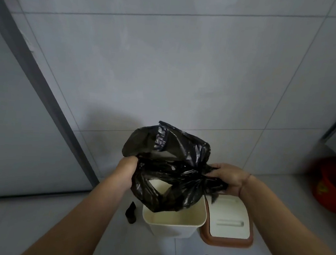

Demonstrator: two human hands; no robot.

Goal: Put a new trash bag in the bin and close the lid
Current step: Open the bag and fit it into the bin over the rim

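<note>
A black trash bag (pixel 168 167) hangs spread open above a cream bin (pixel 173 225) that stands on the floor by the wall. My left hand (pixel 125 169) grips the bag's left edge. My right hand (pixel 228 178) grips its right edge, fingers bunched into the plastic. The bag's lower part dips into the bin's open mouth. The lid (pixel 228 221), white with a brown rim, lies flat on the floor just right of the bin.
A small dark roll (pixel 131 213) lies on the floor left of the bin. A red basin (pixel 330 184) sits at the right edge. A grey door frame (pixel 36 90) runs down the left. Tiled wall stands behind the bin.
</note>
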